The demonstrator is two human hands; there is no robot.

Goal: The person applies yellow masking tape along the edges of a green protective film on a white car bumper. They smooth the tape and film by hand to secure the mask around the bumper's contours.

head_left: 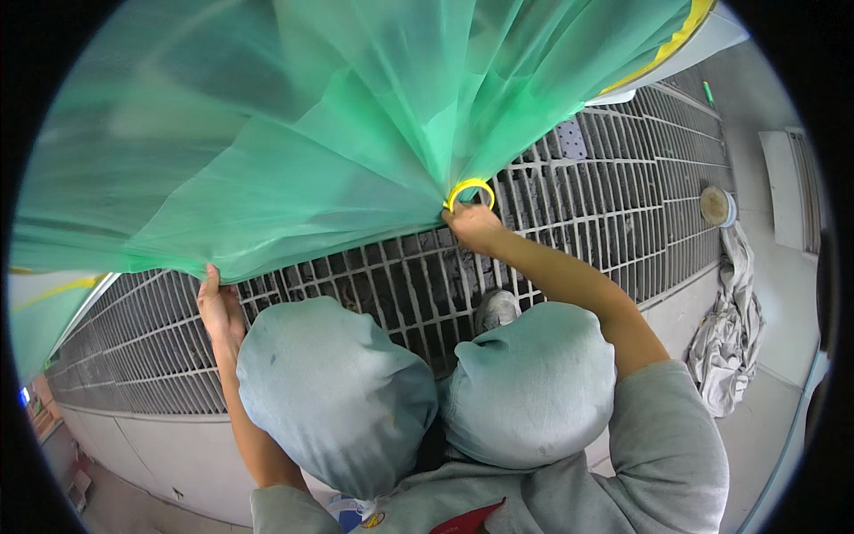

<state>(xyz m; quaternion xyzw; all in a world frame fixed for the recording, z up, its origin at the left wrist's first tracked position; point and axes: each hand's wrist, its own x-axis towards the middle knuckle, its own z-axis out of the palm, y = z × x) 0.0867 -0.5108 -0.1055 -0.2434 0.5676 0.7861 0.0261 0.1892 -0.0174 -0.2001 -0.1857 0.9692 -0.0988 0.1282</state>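
Over grating — arms outstretched, gripping green net (pixel 294 142)

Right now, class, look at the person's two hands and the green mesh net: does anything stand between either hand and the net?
Nothing visible does. The right hand is at the yellow ring where the green mesh net gathers, and the left hand grips the net's lower edge. The metal grate lies beneath, not between.

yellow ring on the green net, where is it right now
In the head view the yellow ring sits just right of centre, at the gathered point of the green net, directly above the right hand, over the metal grating.
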